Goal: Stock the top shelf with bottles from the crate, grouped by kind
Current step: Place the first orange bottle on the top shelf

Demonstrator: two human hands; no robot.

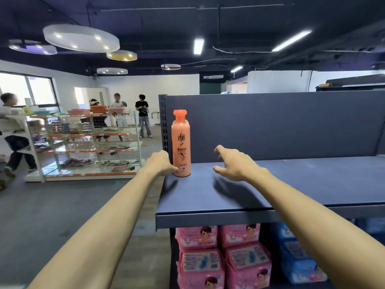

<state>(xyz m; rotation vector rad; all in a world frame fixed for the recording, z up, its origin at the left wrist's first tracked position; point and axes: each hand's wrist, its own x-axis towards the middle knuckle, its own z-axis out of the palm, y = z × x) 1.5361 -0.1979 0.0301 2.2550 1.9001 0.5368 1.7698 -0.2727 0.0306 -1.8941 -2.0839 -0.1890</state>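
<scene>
Head view: the orange bottle (181, 142) stands upright at the top shelf's (291, 184) left end. It is touching the left hand (161, 163), whose thumb curls across its base while the other fingers are hidden. The right hand (233, 163) hovers apart on the bottle's other side, fingers spread, loosely bent and empty. The left is nearer. No crate shows.

Interior evenly lit by ceiling tube lights (199, 45) and round panels (81, 37); soft forearm shadows cast on shelf (291, 184); edges bowed by wide-angle distortion; distant figures blurred.
</scene>
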